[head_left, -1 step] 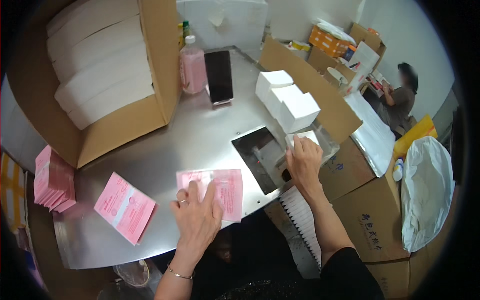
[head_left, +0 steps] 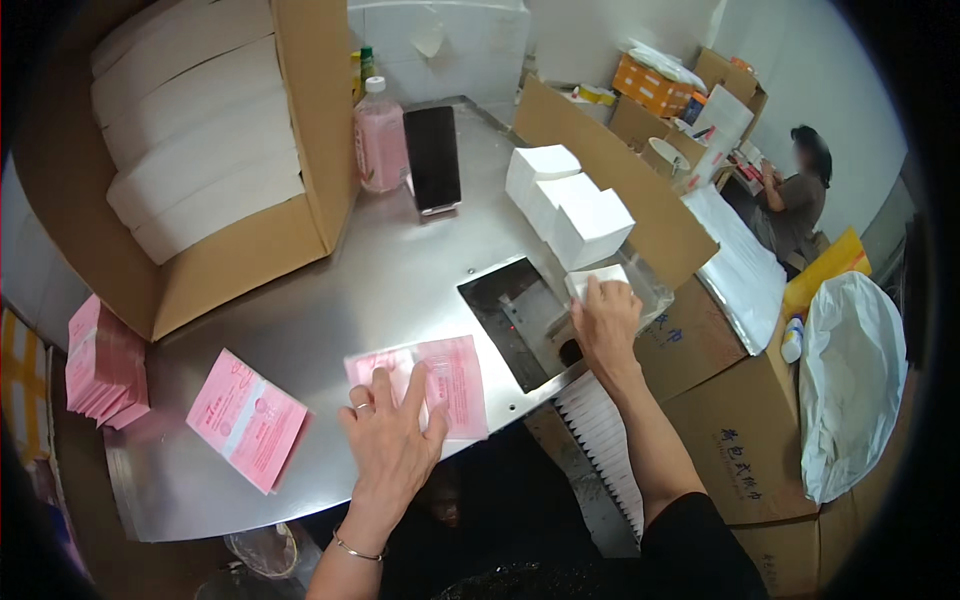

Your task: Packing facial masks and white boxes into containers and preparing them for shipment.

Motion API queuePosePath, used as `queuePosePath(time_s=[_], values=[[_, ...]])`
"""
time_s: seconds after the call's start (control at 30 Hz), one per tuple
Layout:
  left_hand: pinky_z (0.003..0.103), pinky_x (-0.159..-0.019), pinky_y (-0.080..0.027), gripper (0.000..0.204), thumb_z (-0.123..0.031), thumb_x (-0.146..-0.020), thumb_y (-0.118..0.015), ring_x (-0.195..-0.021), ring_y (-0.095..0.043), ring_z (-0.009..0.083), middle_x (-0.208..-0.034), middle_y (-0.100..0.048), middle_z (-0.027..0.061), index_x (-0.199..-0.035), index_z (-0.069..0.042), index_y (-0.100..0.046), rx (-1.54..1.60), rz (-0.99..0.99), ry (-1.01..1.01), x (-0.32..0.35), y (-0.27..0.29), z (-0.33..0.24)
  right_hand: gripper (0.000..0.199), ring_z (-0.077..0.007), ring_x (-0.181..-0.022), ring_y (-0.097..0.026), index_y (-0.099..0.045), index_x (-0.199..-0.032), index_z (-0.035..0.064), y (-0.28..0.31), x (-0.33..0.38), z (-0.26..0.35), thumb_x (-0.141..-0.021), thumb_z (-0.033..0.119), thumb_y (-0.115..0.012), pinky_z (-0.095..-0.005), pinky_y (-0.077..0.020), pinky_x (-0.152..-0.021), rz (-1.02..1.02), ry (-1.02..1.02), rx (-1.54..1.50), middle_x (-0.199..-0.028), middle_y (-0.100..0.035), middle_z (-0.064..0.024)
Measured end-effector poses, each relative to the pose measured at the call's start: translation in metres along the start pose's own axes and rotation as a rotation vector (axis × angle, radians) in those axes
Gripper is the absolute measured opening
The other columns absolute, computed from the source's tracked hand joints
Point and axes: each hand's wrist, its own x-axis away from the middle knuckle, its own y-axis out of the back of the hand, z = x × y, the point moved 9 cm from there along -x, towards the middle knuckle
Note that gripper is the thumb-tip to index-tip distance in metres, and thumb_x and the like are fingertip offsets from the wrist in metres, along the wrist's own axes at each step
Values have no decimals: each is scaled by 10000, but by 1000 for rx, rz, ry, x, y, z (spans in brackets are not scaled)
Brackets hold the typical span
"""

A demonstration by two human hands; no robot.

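Note:
My left hand (head_left: pixel 392 430) lies over a pink printed plastic bag (head_left: pixel 455 385) near the front edge of the metal table. Its fingers are spread and press on the bag. At the right, my right hand (head_left: pixel 607 325) grips a small stack of white tissues (head_left: pixel 598 277) from above, beside the opening in the tabletop; its fingertips are partly hidden. Just behind it, several taller stacks of white tissues (head_left: pixel 592 222) stand in a row. Another flat pink bag (head_left: pixel 247 420) lies left of my left hand. A thick pile of pink bags (head_left: pixel 103 365) stands at the far left.
A large carton (head_left: pixel 240 285) with white paper bundles (head_left: pixel 200 130) stands at the back left. Behind are a pink bottle (head_left: pixel 380 145) and a phone (head_left: pixel 433 160) on a stand. A dark rectangular opening (head_left: pixel 505 300) cuts the table (head_left: pixel 300 330). Cartons (head_left: pixel 740 450) and a person (head_left: pixel 800 190) are at right.
The view has shifted very slightly. My left fingers and the bag beneath them have moved a little; my right hand keeps its grip on the white stack.

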Motion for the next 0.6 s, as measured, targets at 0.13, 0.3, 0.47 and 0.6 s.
queuePosePath(time_s=[0.13, 0.3, 0.47, 0.6], values=[[466, -857, -364, 499, -468, -817, -700, -996, -494, 338, -1125, -547, 181, -1168, -113, -675, -35, -34, 14, -3, 10, -2, 174, -312, -935, -568, -644, -977, 9, -38, 20, -45, -889, 159, -645, -468, -425, -828, 218, -129, -10, -900, -579, -122], [464, -874, -358, 558, -574, -795, -703, -965, -497, 333, -1036, -556, 173, -1065, -87, -671, -136, 20, 29, -10, 12, 10, 156, -313, -925, -560, -673, -964, -5, -42, 17, -58, -881, 123, -641, -468, -432, -819, 299, -221, -167, -911, -573, -131], [456, -818, -418, 356, -279, -822, -700, -964, -517, 342, -1076, -550, 195, -1095, -57, -646, -67, 69, -42, -2, 3, -11, 332, -364, -985, -610, -657, -1167, 0, -20, 18, -52, -838, -9, -616, -449, -484, -836, 61, -72, -208, -1052, -654, -173], [443, -739, -482, 487, -191, -760, -708, -959, -520, 344, -1111, -536, 192, -1213, -40, -615, 259, 139, -176, 5, 0, -24, 436, -413, -1113, -621, -589, -1263, -11, 9, 25, 53, -828, -31, -587, -508, -468, -1021, 75, 171, -562, -1225, -636, -212]])
